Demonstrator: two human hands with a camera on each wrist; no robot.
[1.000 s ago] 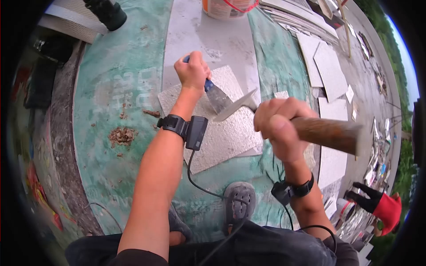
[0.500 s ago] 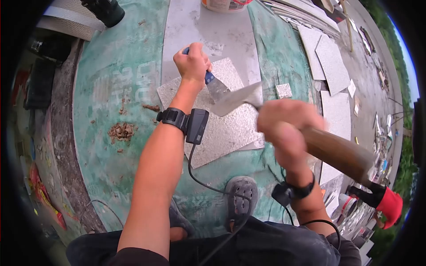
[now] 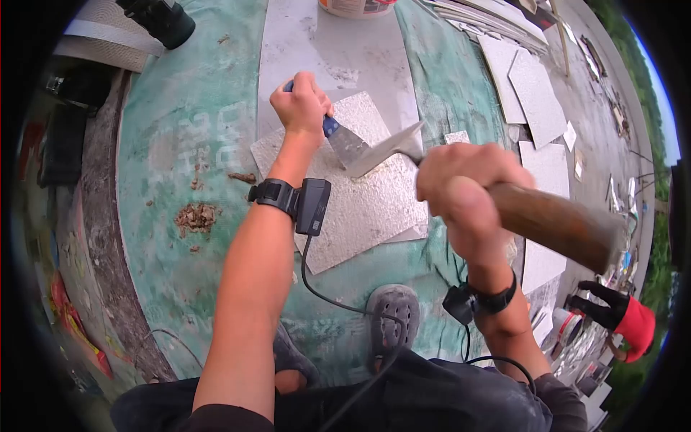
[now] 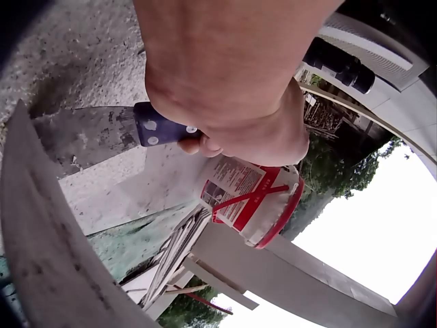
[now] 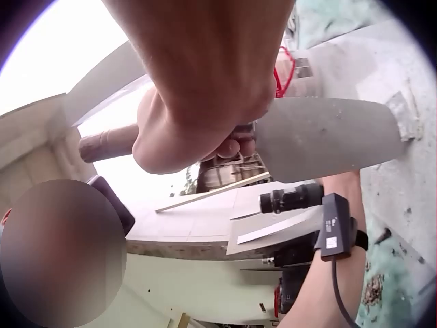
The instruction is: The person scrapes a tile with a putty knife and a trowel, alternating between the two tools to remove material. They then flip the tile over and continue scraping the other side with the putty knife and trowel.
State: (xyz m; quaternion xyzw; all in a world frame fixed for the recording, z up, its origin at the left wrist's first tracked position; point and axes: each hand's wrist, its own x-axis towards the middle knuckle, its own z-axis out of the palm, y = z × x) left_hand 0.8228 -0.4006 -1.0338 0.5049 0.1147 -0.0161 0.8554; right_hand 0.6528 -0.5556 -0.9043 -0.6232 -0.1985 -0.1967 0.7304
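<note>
In the head view my left hand [image 3: 300, 109] grips the blue handle of a putty knife [image 3: 348, 148], its blade slanting down over a rough, pale speckled tile [image 3: 353, 223]. My right hand [image 3: 469, 193] holds a trowel [image 3: 381, 154] by its thick wooden handle, which juts out to the right. The trowel's blade lies across the end of the putty knife, their edges meeting over the tile. Smears mark the putty knife's blade in the left wrist view. From the right wrist, the trowel's broad grey blade shows flat side on.
A bucket [image 3: 358, 7] stands on a grey board [image 3: 309, 57] beyond the tile. Green sheeting [image 3: 180, 137] covers the ground, with brown crumbs [image 3: 196, 217] at left. More tiles [image 3: 536, 97] lie at right, near a person in red [image 3: 635, 330]. My shoe [image 3: 393, 320] is close below.
The trowel tilted so its face showed more half a second ago, then turned back narrower, its handle end swinging with it. The left hand keeps its hold on the putty knife.
</note>
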